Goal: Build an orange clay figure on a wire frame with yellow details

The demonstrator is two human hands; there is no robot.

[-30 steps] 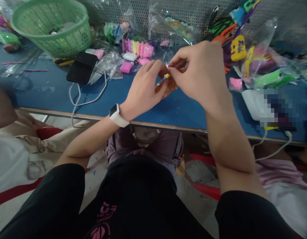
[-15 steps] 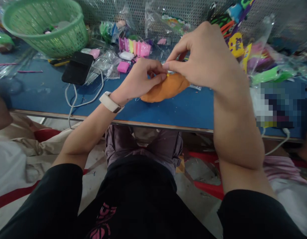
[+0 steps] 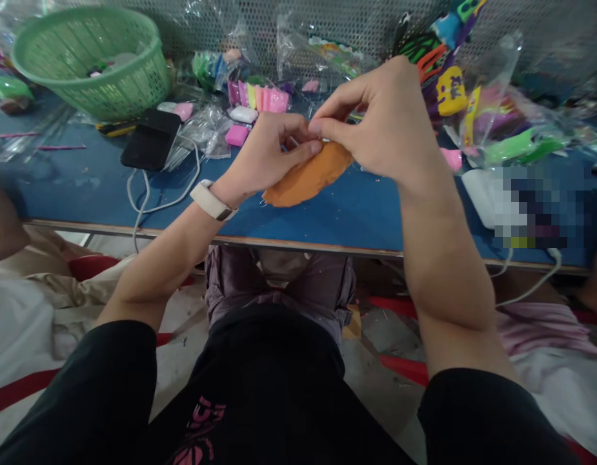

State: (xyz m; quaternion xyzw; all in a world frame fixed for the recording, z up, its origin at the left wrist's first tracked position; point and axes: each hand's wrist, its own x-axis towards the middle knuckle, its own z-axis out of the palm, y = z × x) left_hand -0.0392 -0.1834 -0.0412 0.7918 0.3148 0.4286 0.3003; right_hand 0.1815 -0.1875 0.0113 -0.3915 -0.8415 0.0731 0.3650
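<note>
Nearest is the person's black shirt [image 3: 269,387], and past it the blue table [image 3: 366,213] with its front edge running across. The orange piece [image 3: 305,179] is just over the table, beyond that edge and under the hands; whether it touches the top I cannot tell.

The work in hand looks like fine pinching at the piece's far edge. The next move seems to call for small fingertip motion and a steady left-hand hold.

The left hand [image 3: 273,152] comes in low from the side, a pale watch band [image 3: 213,200] at its wrist, thumb along the orange edge and fingers curled behind — nearly closed, apparently gripping it. The right hand [image 3: 388,126] arches higher, wrist bent, thumb and forefinger pressed together beside the left fingertips — anything between them is too small to tell.

Farther off are a pink packet [image 3: 237,135], a black phone [image 3: 151,139] on a cable and a green basket [image 3: 92,97].
</note>
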